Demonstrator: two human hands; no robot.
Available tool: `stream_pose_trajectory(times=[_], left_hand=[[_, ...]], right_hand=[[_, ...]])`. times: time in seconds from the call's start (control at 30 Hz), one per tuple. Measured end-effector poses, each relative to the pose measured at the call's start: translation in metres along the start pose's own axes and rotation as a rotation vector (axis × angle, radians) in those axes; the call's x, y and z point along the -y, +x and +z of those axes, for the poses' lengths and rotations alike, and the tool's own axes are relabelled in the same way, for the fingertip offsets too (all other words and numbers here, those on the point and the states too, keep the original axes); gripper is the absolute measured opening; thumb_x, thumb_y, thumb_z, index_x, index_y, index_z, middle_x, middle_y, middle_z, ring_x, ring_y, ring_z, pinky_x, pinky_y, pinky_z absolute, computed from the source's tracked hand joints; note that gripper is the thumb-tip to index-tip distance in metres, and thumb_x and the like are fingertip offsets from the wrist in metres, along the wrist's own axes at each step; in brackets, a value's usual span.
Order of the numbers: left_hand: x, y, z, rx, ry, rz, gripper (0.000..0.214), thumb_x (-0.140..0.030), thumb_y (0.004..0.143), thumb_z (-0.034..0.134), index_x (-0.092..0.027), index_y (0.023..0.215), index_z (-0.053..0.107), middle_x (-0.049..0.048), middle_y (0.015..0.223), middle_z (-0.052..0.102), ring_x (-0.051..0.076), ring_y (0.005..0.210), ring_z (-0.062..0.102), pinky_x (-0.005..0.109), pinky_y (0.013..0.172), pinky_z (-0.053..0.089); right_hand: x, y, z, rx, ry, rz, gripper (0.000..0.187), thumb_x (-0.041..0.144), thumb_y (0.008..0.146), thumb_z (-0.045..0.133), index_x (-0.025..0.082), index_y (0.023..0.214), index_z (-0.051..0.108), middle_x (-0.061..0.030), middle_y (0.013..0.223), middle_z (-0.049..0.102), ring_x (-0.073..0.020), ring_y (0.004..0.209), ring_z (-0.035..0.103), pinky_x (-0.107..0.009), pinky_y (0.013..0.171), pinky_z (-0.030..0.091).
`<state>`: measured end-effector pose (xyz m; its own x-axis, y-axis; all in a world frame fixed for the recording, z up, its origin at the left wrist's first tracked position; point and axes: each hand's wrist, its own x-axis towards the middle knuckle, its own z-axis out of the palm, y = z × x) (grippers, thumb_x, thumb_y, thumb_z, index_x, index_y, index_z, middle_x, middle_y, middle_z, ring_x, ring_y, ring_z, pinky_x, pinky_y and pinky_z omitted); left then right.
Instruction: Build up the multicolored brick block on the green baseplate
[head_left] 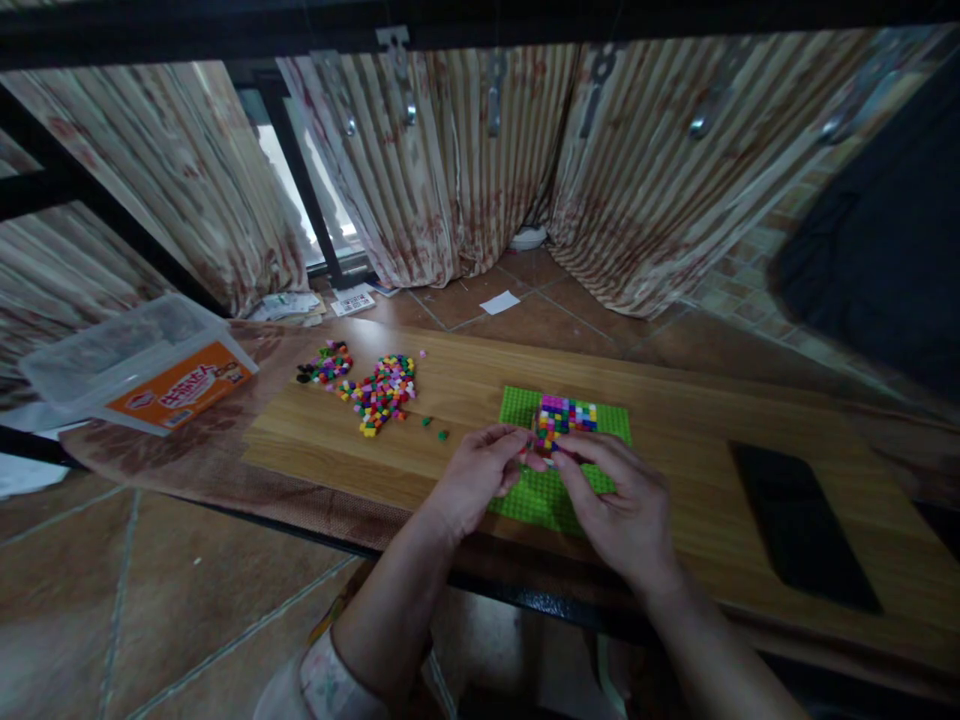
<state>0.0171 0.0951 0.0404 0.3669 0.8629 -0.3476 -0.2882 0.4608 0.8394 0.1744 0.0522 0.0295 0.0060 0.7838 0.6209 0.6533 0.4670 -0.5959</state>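
Observation:
Over a green studded baseplate (547,503), both my hands are close together. My left hand (484,462) has its thumb and fingers pinched, with small bits of colour at the tips too tiny to make out. My right hand (626,495) is also pinched, its fingertips by the near edge of a block of multicoloured toy bricks (568,415) built on the plate. A dark speck shows at its fingertips, but I cannot tell its kind. Part of the brick block and of the plate is hidden behind my fingers.
Loose coloured bricks (382,390) lie heaped left of the plate, with two green bricks (442,435) nearer. A clear plastic tub (142,365) with an orange label stands at the far left. A black flat slab (802,520) lies on the right of the wooden board (675,400).

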Motion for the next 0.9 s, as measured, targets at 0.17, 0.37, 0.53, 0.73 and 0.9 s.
stream_pose_trajectory(times=[0.17,0.37,0.53,0.73,0.9], left_hand=[[-0.001,-0.002,-0.001,0.038,-0.011,0.027,0.025,-0.035,0.072,0.072,-0.012,0.082,0.066,-0.0034,0.059,0.056,0.002,0.038,0.034,0.02,0.039,0.014],[-0.003,-0.008,-0.001,0.107,-0.01,-0.012,0.033,-0.037,0.068,0.08,-0.014,0.088,0.068,-0.0056,0.059,0.051,0.002,0.042,0.034,0.019,0.041,0.014],[-0.006,-0.011,-0.003,0.138,0.0,-0.05,0.04,-0.036,0.065,0.084,-0.014,0.095,0.07,-0.0057,0.061,0.05,0.001,0.043,0.034,0.019,0.042,0.013],[-0.009,-0.007,-0.008,0.068,-0.016,-0.018,0.036,-0.036,0.068,0.079,-0.012,0.092,0.069,0.0023,0.071,0.067,0.002,0.041,0.033,0.021,0.04,0.011],[-0.01,-0.005,-0.011,-0.013,0.006,0.006,0.034,-0.036,0.071,0.075,-0.01,0.094,0.068,0.0086,0.076,0.073,0.002,0.041,0.032,0.02,0.041,0.013]], right_hand=[[0.004,0.0,0.005,0.05,0.017,-0.013,0.015,0.022,0.087,0.067,0.025,0.101,0.068,-0.0035,0.099,0.07,-0.0169,0.094,0.065,-0.033,0.083,0.053],[0.004,0.0,0.008,0.097,0.012,-0.026,0.011,0.026,0.087,0.067,0.023,0.097,0.07,-0.0041,0.098,0.066,-0.0178,0.093,0.063,-0.035,0.081,0.052],[0.007,0.0,0.005,0.13,0.076,-0.004,0.01,0.025,0.089,0.064,0.025,0.096,0.071,-0.0027,0.094,0.067,-0.0169,0.091,0.062,-0.034,0.079,0.053],[0.006,0.0,-0.002,0.045,0.12,0.041,0.008,0.022,0.087,0.067,0.026,0.092,0.071,-0.0015,0.091,0.07,-0.0156,0.086,0.065,-0.032,0.078,0.053],[0.002,0.0,-0.007,0.008,0.162,0.177,0.007,0.025,0.086,0.067,0.026,0.091,0.072,-0.0005,0.092,0.073,-0.0154,0.086,0.068,-0.031,0.08,0.054]])
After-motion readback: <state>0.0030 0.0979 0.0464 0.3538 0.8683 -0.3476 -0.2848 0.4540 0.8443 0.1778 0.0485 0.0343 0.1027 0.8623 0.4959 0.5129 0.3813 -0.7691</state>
